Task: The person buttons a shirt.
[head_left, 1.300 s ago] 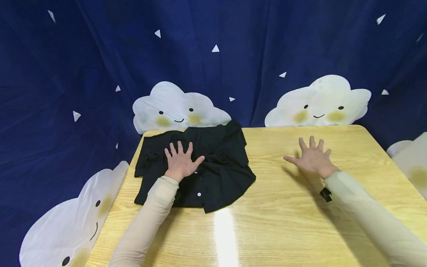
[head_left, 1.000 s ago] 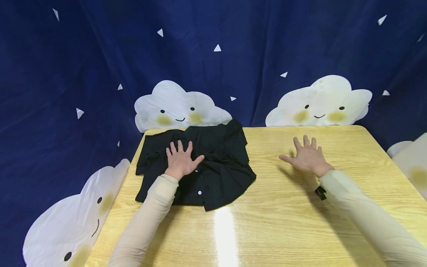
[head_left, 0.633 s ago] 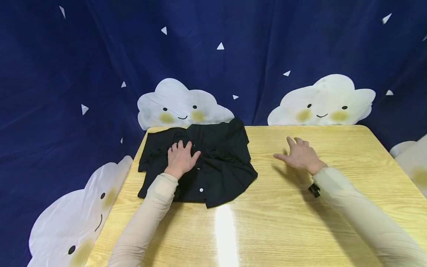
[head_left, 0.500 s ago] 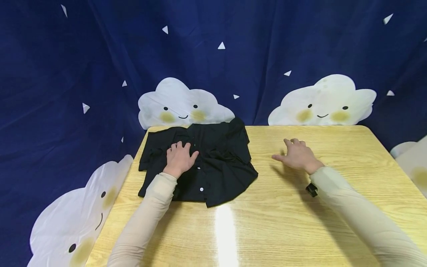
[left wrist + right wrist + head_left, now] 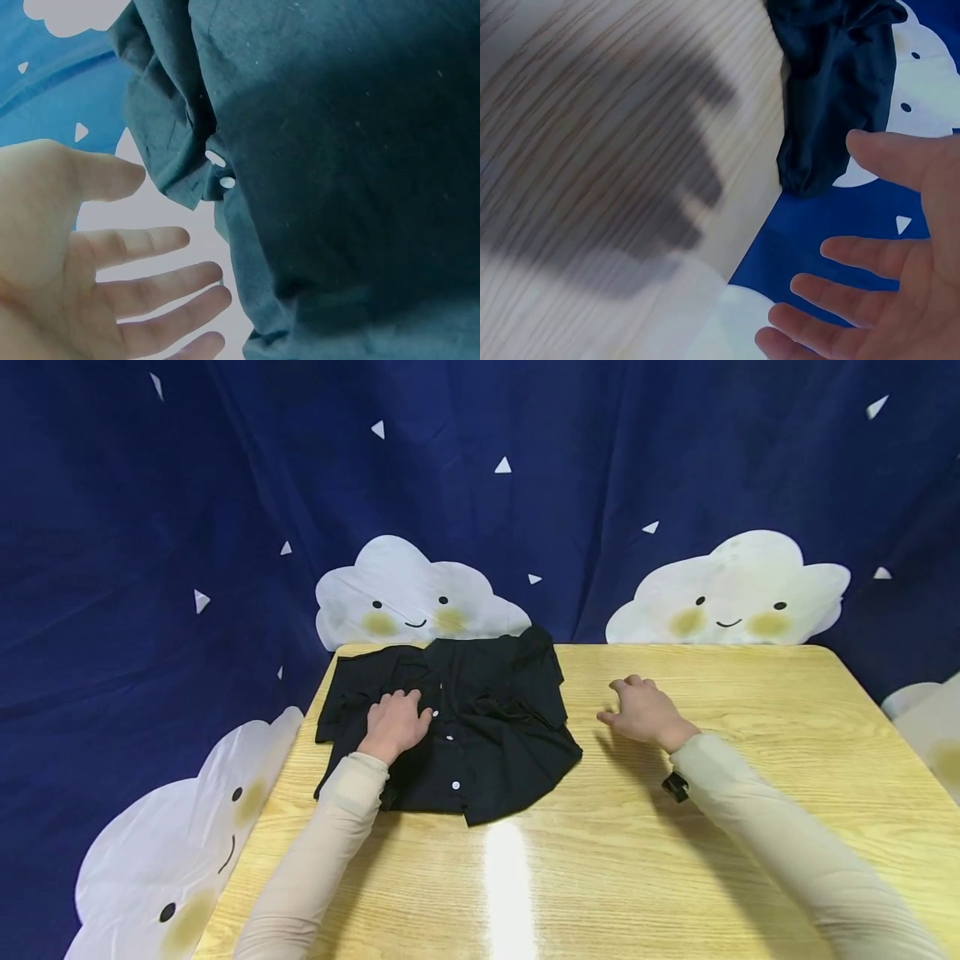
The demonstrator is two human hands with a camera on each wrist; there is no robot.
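Note:
A black buttoned shirt lies loosely folded at the left of the table, its white buttons showing down the front. Over the shirt's left half hovers my left hand, fingers relaxed and holding nothing. The left wrist view has that hand beside the dark cloth, fingers apart and bare. To the right of the shirt, above bare wood, is my right hand, its fingers slightly bent around nothing. In the right wrist view the right hand appears with spread fingers, part of the shirt beyond it.
The light wooden table has a bright glare strip near its middle. Behind it hangs a dark blue curtain printed with smiling white clouds and small triangles. A small black object sits at the right wrist.
Both hands' spread fingers have relaxed and bent. The right hand has moved left toward the shirt; the left hand has drawn slightly back. The shirt keeps its shape while the view shifts a little.

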